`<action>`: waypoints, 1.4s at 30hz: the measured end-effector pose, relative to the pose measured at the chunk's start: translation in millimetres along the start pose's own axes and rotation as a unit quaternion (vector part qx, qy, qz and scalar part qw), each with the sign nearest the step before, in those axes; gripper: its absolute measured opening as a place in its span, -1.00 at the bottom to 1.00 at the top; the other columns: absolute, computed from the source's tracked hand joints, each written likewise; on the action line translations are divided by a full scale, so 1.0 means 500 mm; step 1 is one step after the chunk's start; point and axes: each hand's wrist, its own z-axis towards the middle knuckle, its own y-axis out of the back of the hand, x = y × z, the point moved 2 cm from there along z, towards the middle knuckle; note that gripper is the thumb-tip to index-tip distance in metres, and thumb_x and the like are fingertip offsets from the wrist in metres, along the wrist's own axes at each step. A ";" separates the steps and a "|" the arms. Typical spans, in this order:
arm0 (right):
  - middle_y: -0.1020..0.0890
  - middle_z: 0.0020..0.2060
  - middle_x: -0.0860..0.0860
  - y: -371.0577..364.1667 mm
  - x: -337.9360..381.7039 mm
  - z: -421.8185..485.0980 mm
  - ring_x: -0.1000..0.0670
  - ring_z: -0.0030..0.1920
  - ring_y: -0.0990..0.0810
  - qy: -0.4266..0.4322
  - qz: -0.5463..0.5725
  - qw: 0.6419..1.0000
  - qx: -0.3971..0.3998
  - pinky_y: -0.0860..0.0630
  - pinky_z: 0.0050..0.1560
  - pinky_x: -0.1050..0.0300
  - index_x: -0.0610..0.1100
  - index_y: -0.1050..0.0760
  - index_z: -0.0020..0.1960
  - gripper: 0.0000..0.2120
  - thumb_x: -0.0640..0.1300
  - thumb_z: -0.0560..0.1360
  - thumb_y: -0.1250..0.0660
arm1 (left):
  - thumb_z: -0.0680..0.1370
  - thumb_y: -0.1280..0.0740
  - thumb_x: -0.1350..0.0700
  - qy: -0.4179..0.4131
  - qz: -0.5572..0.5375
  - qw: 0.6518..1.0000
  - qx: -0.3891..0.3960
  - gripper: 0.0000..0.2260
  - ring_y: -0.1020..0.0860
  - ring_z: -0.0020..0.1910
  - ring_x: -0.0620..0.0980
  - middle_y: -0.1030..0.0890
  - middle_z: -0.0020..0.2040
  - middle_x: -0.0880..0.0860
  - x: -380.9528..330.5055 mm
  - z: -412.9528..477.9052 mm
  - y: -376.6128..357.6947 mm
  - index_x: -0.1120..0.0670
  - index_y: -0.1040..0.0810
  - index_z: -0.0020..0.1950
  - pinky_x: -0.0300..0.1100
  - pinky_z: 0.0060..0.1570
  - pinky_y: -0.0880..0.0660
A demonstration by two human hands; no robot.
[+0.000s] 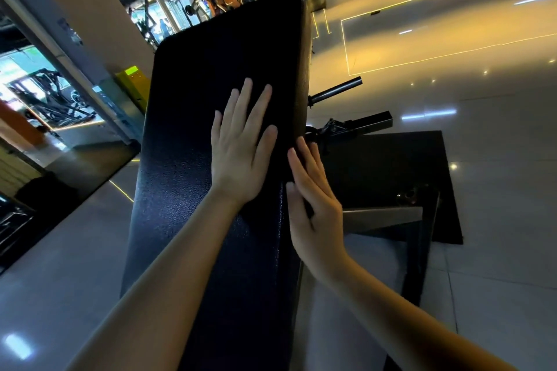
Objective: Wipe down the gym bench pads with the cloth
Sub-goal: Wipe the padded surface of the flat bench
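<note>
Left hand (238, 159) flat, fingers spread, on bench pad (187, 166); right hand (313, 208) straight-fingered against its right edge; cloth unseen, so wipe lengthwise, overlapping.

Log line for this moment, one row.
left hand: flat on bench pad | right hand: touching pad's right edge | cloth: none in view

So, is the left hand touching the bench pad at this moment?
Touching. The head view shows the left hand lying flat, with straight fingers, on the top face of the black bench pad; no gap is visible under the palm.
</note>
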 end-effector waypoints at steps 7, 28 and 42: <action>-0.36 0.42 -0.19 0.011 0.000 0.274 -0.16 0.47 -0.26 -0.006 0.027 0.998 -0.063 -0.29 0.41 -0.20 -0.25 -0.34 0.41 -0.61 -0.24 0.60 -0.15 | 0.64 0.04 -0.11 0.003 -0.003 1.000 0.001 -0.51 0.07 0.58 -0.07 -0.02 0.61 -0.04 0.000 -0.001 -0.002 -0.11 -0.08 0.58 0.01 0.52 0.14; -0.18 0.52 -0.05 -0.008 0.016 -0.085 0.03 0.54 -0.03 -0.064 0.001 0.998 -0.007 -0.02 0.53 0.06 -0.13 -0.18 0.48 -0.57 -0.22 0.62 -0.13 | 0.66 0.08 -0.09 0.017 -0.023 0.997 0.068 -0.49 0.15 0.59 0.00 0.09 0.61 0.01 -0.028 -0.158 0.005 0.00 0.03 0.60 0.05 0.54 0.19; -0.25 0.47 -0.21 -0.005 -0.005 -0.013 -0.12 0.52 -0.14 -0.029 0.013 0.999 -0.015 -0.18 0.48 -0.12 -0.29 -0.21 0.46 -0.56 -0.22 0.61 -0.12 | 0.67 0.05 -0.04 0.013 -0.021 0.999 0.021 -0.53 0.04 0.59 0.02 -0.04 0.61 0.04 -0.018 -0.197 0.001 -0.01 -0.08 0.59 0.07 0.54 0.10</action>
